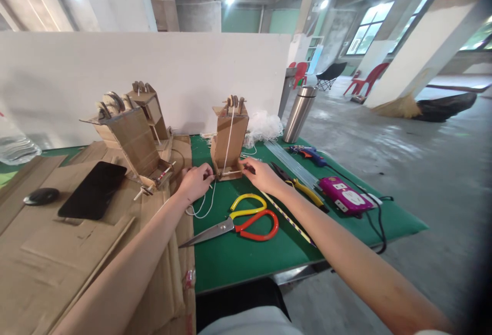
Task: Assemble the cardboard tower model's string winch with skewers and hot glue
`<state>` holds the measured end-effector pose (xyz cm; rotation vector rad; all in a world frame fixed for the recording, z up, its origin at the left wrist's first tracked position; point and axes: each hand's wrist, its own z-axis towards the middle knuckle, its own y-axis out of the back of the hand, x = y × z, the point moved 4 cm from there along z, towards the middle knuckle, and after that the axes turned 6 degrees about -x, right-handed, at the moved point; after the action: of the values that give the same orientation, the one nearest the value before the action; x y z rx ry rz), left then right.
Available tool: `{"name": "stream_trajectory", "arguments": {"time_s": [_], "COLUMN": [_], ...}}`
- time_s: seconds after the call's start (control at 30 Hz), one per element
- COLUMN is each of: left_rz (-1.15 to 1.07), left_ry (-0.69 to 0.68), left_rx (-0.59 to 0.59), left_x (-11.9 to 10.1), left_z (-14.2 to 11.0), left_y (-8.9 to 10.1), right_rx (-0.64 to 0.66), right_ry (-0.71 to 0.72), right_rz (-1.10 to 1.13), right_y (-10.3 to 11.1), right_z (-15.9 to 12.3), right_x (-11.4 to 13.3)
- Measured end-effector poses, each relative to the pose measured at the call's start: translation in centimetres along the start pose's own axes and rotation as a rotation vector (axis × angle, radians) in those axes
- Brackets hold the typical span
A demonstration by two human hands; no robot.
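A small cardboard tower stands upright on the green table mat, with wooden discs on top. White string runs from the discs down to a thin stick across its base. At the tower's lower left is my left hand, fingers pinched together near the stick's end; what they grip is hidden. White cord loops on the mat beneath it. My right hand is at the lower right side, its thumb and fingers closed by the base; I cannot make out what is in them.
Large scissors lie in front of the tower. To the right are pliers, a glue gun, clear glue sticks, a purple power strip and a steel flask. Another cardboard tower and a phone are left.
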<state>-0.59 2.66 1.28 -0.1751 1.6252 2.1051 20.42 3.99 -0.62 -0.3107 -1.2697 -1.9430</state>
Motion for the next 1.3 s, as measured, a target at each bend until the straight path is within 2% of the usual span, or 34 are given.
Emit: {"name": "stream_trajectory", "arguments": {"time_s": [0.27,0.47,0.77,1.07,1.3], "left_rz": [-0.064,0.041,0.098,-0.063,0.027], "left_ry": [0.006,-0.039,-0.005,0.021,-0.079], "left_rx": [-0.012,-0.053,-0.072,-0.025,-0.064], "left_x": [0.19,0.37,0.52,0.39,-0.11], "left_z": [-0.08,-0.02,-0.10,-0.05,-0.06], "left_y": [0.13,0.04,-0.02,-0.01,-0.42], "right_rx": [-0.013,-0.019,-0.009,-0.005,-0.012], "right_ry": [0.015,0.030,0.017,0.037,0.078], "right_rz": [-0.001,0.039,0.023,0.040,-0.011], "right_y": [-0.08,-0.14,-0.01,-0.24,-0.27], "right_z": [0.00,0.00,-0.01,-0.01,0.02], "right_x": [-0.08,-0.26,0.20,-0.21,-0.38]}}
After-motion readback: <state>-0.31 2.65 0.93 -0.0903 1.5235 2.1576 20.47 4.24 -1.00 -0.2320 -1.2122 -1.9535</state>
